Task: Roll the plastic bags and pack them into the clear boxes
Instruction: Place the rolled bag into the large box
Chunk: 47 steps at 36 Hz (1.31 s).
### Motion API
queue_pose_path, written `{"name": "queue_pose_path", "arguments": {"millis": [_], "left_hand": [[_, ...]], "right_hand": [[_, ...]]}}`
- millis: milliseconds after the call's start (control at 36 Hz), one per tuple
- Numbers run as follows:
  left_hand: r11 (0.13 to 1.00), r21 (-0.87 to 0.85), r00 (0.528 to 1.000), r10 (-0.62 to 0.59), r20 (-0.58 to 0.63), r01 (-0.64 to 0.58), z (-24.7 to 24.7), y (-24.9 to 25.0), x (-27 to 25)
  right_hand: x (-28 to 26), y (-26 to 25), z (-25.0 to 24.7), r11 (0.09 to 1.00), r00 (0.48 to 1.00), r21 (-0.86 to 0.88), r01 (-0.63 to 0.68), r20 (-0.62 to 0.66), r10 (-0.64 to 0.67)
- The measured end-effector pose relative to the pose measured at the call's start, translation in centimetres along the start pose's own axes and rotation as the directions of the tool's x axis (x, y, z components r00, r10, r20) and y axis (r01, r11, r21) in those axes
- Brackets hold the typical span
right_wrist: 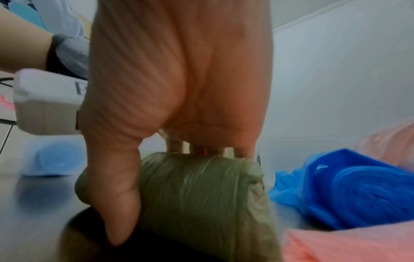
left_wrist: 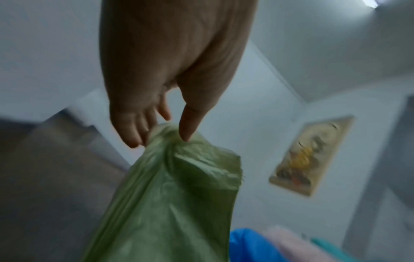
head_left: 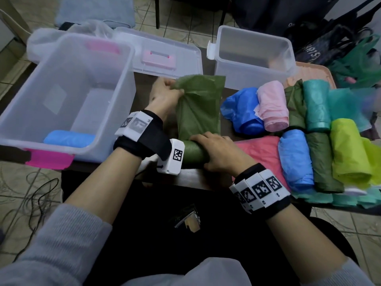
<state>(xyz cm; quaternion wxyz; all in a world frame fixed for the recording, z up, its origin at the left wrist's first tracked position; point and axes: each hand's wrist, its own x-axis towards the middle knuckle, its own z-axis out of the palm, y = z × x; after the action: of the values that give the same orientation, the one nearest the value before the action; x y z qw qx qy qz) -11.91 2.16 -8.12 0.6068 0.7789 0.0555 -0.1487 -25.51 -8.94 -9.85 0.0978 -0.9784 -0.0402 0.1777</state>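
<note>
An olive green plastic bag (head_left: 198, 108) lies on the table, its near end wound into a roll (head_left: 193, 154). My right hand (head_left: 218, 150) curls over that roll (right_wrist: 201, 195), thumb on the near side. My left hand (head_left: 165, 91) pinches the bag's far edge (left_wrist: 179, 177) and holds it up off the table. A large clear box (head_left: 115, 112) with pink latches stands at the left, with one blue roll (head_left: 69, 138) inside. A smaller clear box (head_left: 286, 58) stands behind the bag, to the right.
Several rolled bags lie on a pink tray (head_left: 309, 69) at the right: blue (head_left: 247, 112), pink (head_left: 273, 106), teal (head_left: 317, 106), lime (head_left: 350, 151), dark green (head_left: 323, 162). A flat red bag (head_left: 259, 149) lies by my right hand. The big box's lid (head_left: 162, 56) lies behind.
</note>
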Motion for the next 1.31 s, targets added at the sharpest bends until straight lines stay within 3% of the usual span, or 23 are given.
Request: {"name": "queue_pose_path", "arguments": {"millis": [56, 83, 139, 194, 250, 361, 472, 583, 750, 944, 1194, 1305], "left_hand": [[0.965, 0.212, 0.976, 0.183, -0.114, -0.156, 0.1, 0.3, 0.0], [0.899, 0.368, 0.946, 0.299, -0.124, -0.236, 0.1, 0.5, -0.2], [0.66, 0.662, 0.879, 0.476, -0.002, -0.356, 0.5, 0.7, -1.0], [0.434, 0.789, 0.865, 0.443, 0.233, -0.435, 1.3, 0.2, -1.3], [0.364, 0.8, 0.878, 0.229, 0.421, -0.478, 2.1, -0.7, -1.2], [0.369, 0.765, 0.799, -0.089, 0.595, -0.528, 2.7, -2.7, -0.5], [0.318, 0.773, 0.762, -0.189, 0.619, -0.549, 2.7, -3.2, 0.0], [0.311, 0.758, 0.743, -0.193, 0.641, -0.573, 2.2, -3.2, 0.6], [0.313, 0.733, 0.713, -0.201, 0.672, -0.604, 1.6, -3.1, 1.0], [0.322, 0.716, 0.705, -0.175, 0.688, -0.619, 1.5, -3.2, 1.0], [0.387, 0.686, 0.729, -0.049, 0.683, -0.617, 1.5, -3.9, 1.7], [0.465, 0.678, 0.773, 0.023, 0.633, -0.569, 0.8, -3.2, 1.2]], "right_hand": [[0.0, 0.0, 0.1, 1.0, 1.0, 0.012, 0.0, 0.006, 0.0], [0.0, 0.0, 0.1, 1.0, 1.0, 0.015, 0.001, 0.008, -0.001], [0.1, -0.1, 0.2, 1.0, 1.0, 0.006, 0.002, 0.009, -0.003], [0.1, -0.1, 0.3, 1.0, 1.0, -0.011, 0.001, 0.01, -0.001], [0.1, -0.2, 0.3, 1.0, 1.0, -0.03, 0.001, 0.021, 0.0], [0.0, -0.3, 0.4, 0.998, 1.0, -0.066, 0.002, 0.027, 0.0], [0.3, -0.4, 0.2, 0.996, 1.0, -0.085, -0.01, 0.022, 0.012], [0.3, -0.7, 0.1, 0.999, 0.999, -0.054, 0.007, 0.036, -0.005], [-0.6, -1.0, -0.4, 0.995, 0.995, -0.073, 0.073, -0.064, -0.077], [-0.2, -1.5, 1.0, 0.998, 0.998, -0.009, 0.062, -0.025, -0.062], [-0.1, -0.8, 1.3, 0.976, 0.997, 0.209, 0.058, -0.071, -0.044], [0.4, 0.2, 1.0, 0.947, 0.997, 0.317, 0.045, -0.073, -0.023]]}}
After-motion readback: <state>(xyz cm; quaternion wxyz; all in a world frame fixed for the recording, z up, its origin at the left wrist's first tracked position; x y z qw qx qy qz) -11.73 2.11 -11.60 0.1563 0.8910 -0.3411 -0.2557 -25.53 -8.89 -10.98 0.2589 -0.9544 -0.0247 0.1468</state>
